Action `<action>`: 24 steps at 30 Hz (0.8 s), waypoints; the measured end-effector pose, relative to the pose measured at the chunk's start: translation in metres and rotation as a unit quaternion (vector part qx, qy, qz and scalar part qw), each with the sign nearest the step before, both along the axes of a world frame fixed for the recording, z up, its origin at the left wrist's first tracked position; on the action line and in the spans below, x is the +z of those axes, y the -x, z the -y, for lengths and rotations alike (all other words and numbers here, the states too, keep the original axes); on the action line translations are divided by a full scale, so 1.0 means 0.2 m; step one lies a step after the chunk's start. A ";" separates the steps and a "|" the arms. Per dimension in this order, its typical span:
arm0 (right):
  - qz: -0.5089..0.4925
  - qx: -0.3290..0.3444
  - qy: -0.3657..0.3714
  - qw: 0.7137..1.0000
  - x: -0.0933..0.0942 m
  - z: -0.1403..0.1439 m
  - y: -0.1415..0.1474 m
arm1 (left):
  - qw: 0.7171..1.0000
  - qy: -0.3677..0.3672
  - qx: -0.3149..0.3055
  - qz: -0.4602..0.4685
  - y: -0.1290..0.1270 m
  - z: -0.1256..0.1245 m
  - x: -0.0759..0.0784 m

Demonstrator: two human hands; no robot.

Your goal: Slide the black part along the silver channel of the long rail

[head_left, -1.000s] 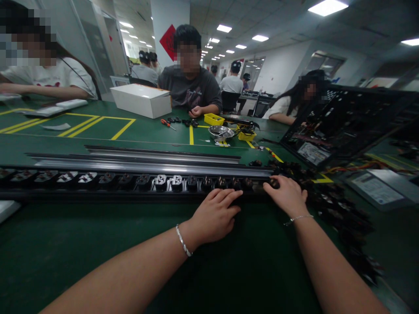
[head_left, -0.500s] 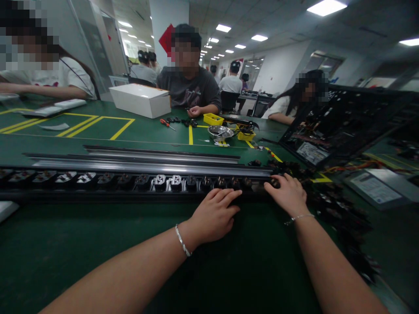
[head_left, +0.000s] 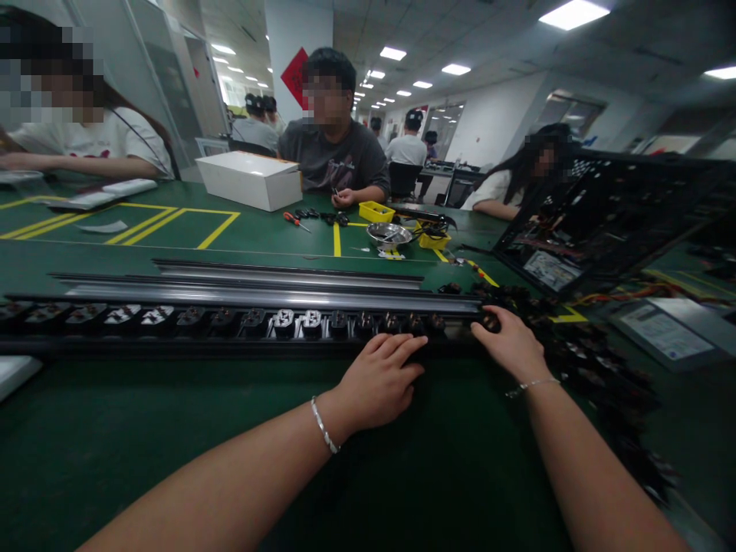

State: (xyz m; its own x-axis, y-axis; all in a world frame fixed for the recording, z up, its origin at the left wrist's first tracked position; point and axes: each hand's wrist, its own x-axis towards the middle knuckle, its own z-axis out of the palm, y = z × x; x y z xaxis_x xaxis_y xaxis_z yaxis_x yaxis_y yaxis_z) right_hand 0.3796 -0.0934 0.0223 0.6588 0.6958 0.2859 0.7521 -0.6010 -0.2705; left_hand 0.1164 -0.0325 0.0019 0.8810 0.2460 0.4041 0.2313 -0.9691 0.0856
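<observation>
A long black metal channel [head_left: 172, 347] runs across the green table in front of me, with a row of black power socket modules [head_left: 284, 322] seated along it. My left hand [head_left: 382, 379] lies on the channel's near edge, fingers stretched out beside the last modules of the row. At the channel's right end, my right hand [head_left: 510, 343] has its thumb and fingers around a small dark socket module [head_left: 491, 320], partly hidden by the fingertips. Between that module and the row is a short gap.
Behind the channel lie further metal rails [head_left: 276, 295]. A heap of dark parts [head_left: 603, 368] spreads on the right, near a black computer case [head_left: 609, 222] and a grey metal box [head_left: 670, 330]. Farther back are a white box [head_left: 250, 180], a steel bowl [head_left: 389, 234], a screwdriver [head_left: 296, 221] and co-workers.
My right hand has shifted slightly right with the socket module, widening the gap to the row. My left hand stays on the channel's edge. The whole view has moved slightly.
</observation>
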 end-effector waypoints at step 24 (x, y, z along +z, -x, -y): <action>-0.077 0.002 -0.043 0.996 -0.02 0.02 -0.12 | 1.000 0.008 -0.007 0.002 0.00 0.00 0.01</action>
State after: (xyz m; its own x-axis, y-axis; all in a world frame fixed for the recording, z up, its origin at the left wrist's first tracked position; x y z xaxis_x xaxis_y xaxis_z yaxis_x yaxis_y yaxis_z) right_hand 0.4031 -0.0971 0.0175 0.6971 0.6755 0.2403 0.6997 -0.5676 -0.4339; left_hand 0.1162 -0.0327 0.0030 0.8831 0.2394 0.4036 0.2168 -0.9709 0.1015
